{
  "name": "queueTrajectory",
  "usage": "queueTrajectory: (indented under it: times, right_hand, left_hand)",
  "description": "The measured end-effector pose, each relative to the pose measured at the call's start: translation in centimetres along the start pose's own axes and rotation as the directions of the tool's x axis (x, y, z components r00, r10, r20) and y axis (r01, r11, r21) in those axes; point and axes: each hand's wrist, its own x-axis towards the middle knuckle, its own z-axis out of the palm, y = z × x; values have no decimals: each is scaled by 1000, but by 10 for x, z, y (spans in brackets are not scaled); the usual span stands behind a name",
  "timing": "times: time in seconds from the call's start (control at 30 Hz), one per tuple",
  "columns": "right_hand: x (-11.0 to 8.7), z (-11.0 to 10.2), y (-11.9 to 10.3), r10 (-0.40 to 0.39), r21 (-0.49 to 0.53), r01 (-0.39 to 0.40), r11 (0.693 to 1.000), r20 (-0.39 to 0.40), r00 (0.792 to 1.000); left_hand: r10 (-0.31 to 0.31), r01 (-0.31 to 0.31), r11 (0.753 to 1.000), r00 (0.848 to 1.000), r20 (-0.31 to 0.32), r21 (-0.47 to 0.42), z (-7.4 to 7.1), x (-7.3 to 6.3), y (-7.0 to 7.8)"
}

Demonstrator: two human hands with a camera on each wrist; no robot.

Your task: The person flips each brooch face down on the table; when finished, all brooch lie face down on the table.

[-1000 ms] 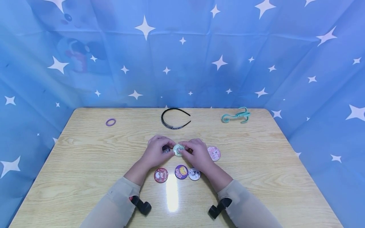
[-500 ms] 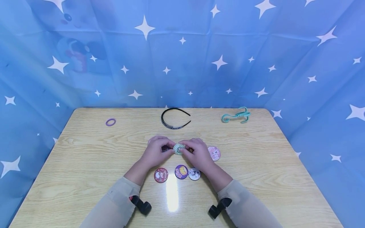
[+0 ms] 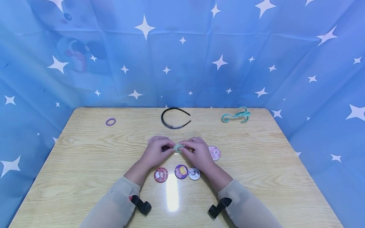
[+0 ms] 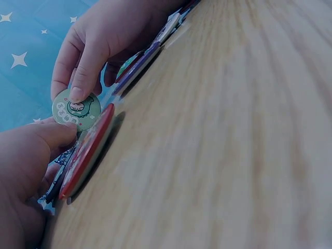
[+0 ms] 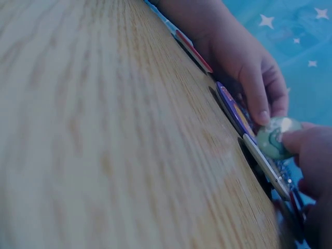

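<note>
glare (image 3: 172, 193) streaks the table (image 3: 265, 164); 2 wrist views look dim.

Purple ring (image 3: 106, 123), black headband (image 3: 163, 121), teal hooked object (image 3: 239, 115), blue starry curtain (image 3: 188, 72)

Five-plus badges (image 4: 75, 111), one headband (image 3: 171, 127), one ring (image 3: 106, 123)

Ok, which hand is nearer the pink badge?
The right hand: the pink badge lies just to its right. The left hand is farther off, on the other side of the green badge that both hands pinch.
</note>
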Motion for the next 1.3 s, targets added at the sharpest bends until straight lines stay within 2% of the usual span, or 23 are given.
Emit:
queueTrajectory:
  times: [0.27,0.5,0.73,1.0,1.2,1.3]
  right_hand:
    - [-1,-1,-1,-32,7,32,999,-36,999]
    - [-1,1,1,-22,0,22,1000,-35,999]
    - [-1,1,-1,0,-4,0,1000,-5,1000]
    - [0,0,-1,-40,-27,40,999,5,999]
    - [1,1,1,-76,-46,78,996,38,996]
    - [0,1,2,-67,-63,71,995,62,996]
  left_hand:
    - [18,-18,1000,1000,-11,-10,0,0,0]
    - [23,-23,1000,1000,-7,-2,0,0,0]
    - [4,-4,1000,1000,11,15,0,0,0]
    - [-10,8,999,999,46,41,0,0,0]
    - [15,-17,999,999,51,40,0,-1,1]
    - [27,-30,999,998,57,46,0,-1,1]
